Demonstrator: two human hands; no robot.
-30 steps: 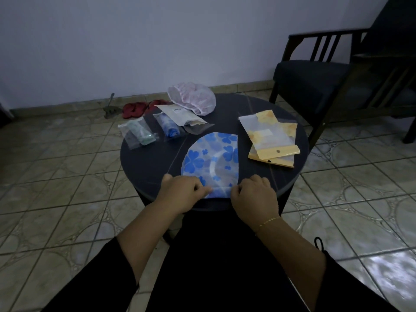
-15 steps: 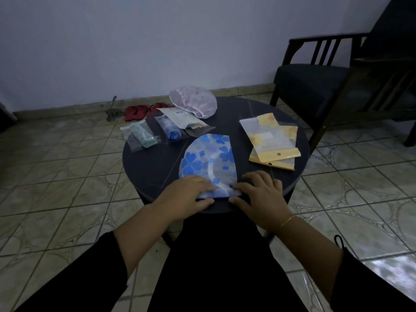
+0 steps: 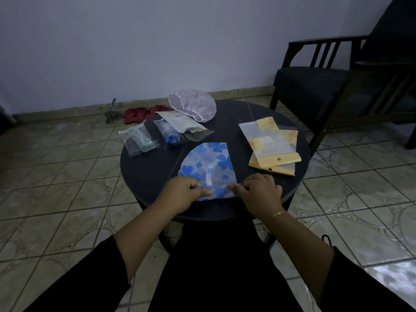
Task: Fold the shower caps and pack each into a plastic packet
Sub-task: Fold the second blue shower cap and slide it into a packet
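A blue flowered shower cap [image 3: 209, 163] lies folded flat on the round dark table [image 3: 148, 172], its near edge rolled into a narrow tube. My left hand [image 3: 182, 193] pinches the left end of that roll and my right hand [image 3: 258, 190] pinches the right end. A pink-white shower cap [image 3: 193, 104] sits unfolded at the table's far side. Two packed clear packets [image 3: 138, 139] [image 3: 170, 132] lie at the left. An empty packet [image 3: 184, 123] lies beside them. Yellow flowered packets [image 3: 272, 145] are stacked at the right.
A dark wooden armchair [image 3: 337, 82] stands to the right of the table. Red slippers [image 3: 141, 112] and a small tool [image 3: 111, 112] lie on the tiled floor by the wall. My black-clothed lap is under the table's near edge.
Both hands have rolled the cap's near edge forward into a tube; a second ago they held the flat edge. The visible flat part of the cap is shorter.
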